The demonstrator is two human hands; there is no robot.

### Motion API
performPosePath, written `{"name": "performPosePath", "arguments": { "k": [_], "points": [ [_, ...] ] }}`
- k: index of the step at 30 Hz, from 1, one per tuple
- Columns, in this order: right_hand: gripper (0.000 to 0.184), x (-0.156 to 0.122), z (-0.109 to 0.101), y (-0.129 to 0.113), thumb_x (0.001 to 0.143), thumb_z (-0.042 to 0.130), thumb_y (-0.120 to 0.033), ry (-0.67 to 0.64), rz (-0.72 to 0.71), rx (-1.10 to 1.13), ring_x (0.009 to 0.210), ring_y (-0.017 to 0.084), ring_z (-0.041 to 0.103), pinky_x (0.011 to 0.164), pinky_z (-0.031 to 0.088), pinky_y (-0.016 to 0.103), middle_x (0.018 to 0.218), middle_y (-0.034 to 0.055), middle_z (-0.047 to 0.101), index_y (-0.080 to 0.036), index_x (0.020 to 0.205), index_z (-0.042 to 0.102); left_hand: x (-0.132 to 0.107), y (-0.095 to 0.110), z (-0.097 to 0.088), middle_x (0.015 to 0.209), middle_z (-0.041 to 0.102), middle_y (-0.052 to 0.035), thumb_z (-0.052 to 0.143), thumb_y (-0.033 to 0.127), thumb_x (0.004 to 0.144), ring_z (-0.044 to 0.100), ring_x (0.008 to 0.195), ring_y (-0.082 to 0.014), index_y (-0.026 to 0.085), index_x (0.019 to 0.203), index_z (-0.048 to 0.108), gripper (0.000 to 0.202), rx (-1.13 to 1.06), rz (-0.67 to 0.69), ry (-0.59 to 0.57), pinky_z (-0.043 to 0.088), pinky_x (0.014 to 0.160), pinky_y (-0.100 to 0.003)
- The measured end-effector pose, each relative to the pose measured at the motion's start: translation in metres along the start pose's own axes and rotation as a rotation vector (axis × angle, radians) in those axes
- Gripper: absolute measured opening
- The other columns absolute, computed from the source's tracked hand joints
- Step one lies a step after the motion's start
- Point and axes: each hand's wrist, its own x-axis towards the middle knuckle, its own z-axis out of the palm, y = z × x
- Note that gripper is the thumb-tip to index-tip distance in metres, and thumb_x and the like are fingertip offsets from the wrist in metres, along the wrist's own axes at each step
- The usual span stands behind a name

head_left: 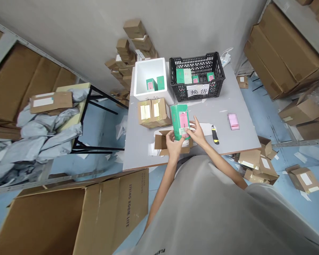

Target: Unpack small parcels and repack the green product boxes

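A green product box with a pink panel point(180, 119) is held upright over an opened small cardboard box point(161, 143) at the near edge of the grey table point(223, 102). My left hand point(172, 141) grips the green box's lower left side. My right hand point(196, 131) holds its lower right corner, fingers pressed against it. A closed brown carton point(153, 112) sits just left of the green box.
A white foam box point(149, 78) and a black plastic crate point(197, 76) at the table's far side hold more green boxes. A yellow-black utility knife point(215, 134) and a pink item point(233, 121) lie to the right. Cartons litter the blue floor; a large cardboard box point(77, 216) stands near left.
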Motion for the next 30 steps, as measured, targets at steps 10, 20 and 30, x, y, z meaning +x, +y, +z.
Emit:
{"name": "performPosePath", "arguments": {
  "k": [10, 20, 30],
  "points": [
    [0.132, 0.005, 0.0, 0.002, 0.08, 0.095, -0.063, -0.009, 0.008, 0.027, 0.145, 0.039, 0.074, 0.132, 0.061, 0.058, 0.165, 0.0196, 0.073, -0.024, 0.191, 0.036, -0.009, 0.008, -0.006, 0.154, 0.073, -0.0161, 0.111, 0.043, 0.072, 0.071, 0.15, -0.0378, 0.026, 0.133, 0.071, 0.075, -0.061, -0.059, -0.051, 0.066, 0.122, -0.053],
    [0.099, 0.014, -0.003, -0.002, 0.079, 0.077, -0.062, -0.142, 0.005, 0.109, 0.136, 0.038, 0.074, 0.12, 0.066, 0.055, 0.145, 0.0097, 0.081, -0.031, 0.171, 0.059, -0.012, 0.014, 0.002, 0.139, 0.079, -0.0128, 0.112, 0.044, 0.071, 0.075, 0.137, -0.0332, 0.027, 0.131, 0.072, 0.074, 0.019, 0.034, -0.024, 0.069, 0.112, -0.045],
    [0.099, 0.008, -0.008, -0.022, 0.087, 0.084, -0.059, -0.178, 0.058, 0.271, 0.144, 0.036, 0.076, 0.122, 0.065, 0.05, 0.158, 0.0084, 0.081, -0.032, 0.179, 0.058, 0.003, 0.017, -0.008, 0.137, 0.083, -0.0096, 0.1, 0.058, 0.083, 0.081, 0.127, -0.0297, 0.029, 0.136, 0.073, 0.066, -0.277, -0.21, -0.178, 0.072, 0.11, -0.045]
  ]
}}
